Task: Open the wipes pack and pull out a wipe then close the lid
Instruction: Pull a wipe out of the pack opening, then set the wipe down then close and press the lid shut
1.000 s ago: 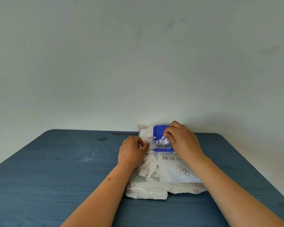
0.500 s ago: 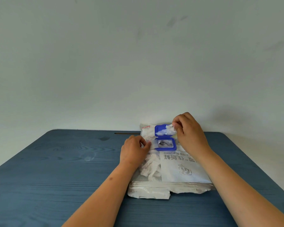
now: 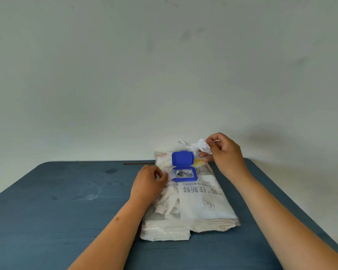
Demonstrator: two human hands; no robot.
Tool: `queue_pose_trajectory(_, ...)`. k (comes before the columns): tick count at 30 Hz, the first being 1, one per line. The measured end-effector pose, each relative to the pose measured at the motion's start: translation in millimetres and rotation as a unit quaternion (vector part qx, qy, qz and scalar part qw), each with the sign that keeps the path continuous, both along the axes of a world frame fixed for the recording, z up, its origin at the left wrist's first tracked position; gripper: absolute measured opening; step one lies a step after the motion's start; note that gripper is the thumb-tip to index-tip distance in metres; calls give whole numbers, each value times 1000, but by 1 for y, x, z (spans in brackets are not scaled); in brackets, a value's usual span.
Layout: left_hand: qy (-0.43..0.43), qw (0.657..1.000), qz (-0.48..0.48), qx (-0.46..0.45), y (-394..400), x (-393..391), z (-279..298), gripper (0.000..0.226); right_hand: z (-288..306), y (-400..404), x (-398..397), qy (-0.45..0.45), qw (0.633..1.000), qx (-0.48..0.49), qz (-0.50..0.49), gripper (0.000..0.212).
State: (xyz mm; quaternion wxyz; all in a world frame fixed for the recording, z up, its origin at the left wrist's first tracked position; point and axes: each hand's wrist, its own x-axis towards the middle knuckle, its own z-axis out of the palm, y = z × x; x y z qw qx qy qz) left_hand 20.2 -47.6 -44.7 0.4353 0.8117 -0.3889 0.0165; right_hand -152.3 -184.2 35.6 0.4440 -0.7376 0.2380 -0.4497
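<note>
Wipe [image 3: 195, 146] pinched in right hand [image 3: 225, 152], lifted clear above open lid [image 3: 182, 158]. Left hand [image 3: 147, 184] curled, pressing pack [image 3: 201, 203] flat on table [image 3: 66, 201]. Extraction apparently complete; next: lid folded down over opening [image 3: 184, 173], snapped shut.

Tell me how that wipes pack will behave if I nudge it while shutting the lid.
Wipes pack looks soft and crinkled, so it'll probably buckle rather than slide cleanly. The left hand pinning it should help. The open blue lid seems stiff, likely snapping down.
</note>
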Motion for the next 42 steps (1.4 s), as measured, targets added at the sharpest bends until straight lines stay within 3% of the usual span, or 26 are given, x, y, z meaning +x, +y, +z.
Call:
queue_pose_trajectory(5, 5, 1000, 0, -2, 0, 5, 0, 27, -2, -22, -30, 57, 994, -60, -74, 12)
queue_pose_trajectory(9, 7, 1000, -2, -3, -1, 6, -1, 27, -15, -43, -58, 152, 971, -133, -128, 14)
queue_pose_trajectory(15, 5, 1000, -7, 0, -2, 8, -3, 26, -36, -59, -85, 309, 885, -275, -214, 12)
queue_pose_trajectory(20, 6, 1000, -9, -2, -1, 9, -2, 26, -49, -55, -90, 383, 837, -342, -191, 14)
queue_pose_trajectory(27, 8, 1000, -10, -1, 0, 9, -2, 25, -55, -53, -90, 393, 831, -348, -183, 16)
queue_pose_trajectory(32, 11, 1000, -16, -7, 1, 10, -2, 24, -46, -43, -85, 317, 868, -326, -199, 11)
queue_pose_trajectory(38, -3, 1000, -3, -27, 2, 10, 0, 23, -28, 3, -44, 258, 915, -306, -49, 19)
queue_pose_trajectory(42, -8, 1000, 4, -28, 6, 12, 3, 22, -36, 22, -8, 317, 888, -332, 29, 32)
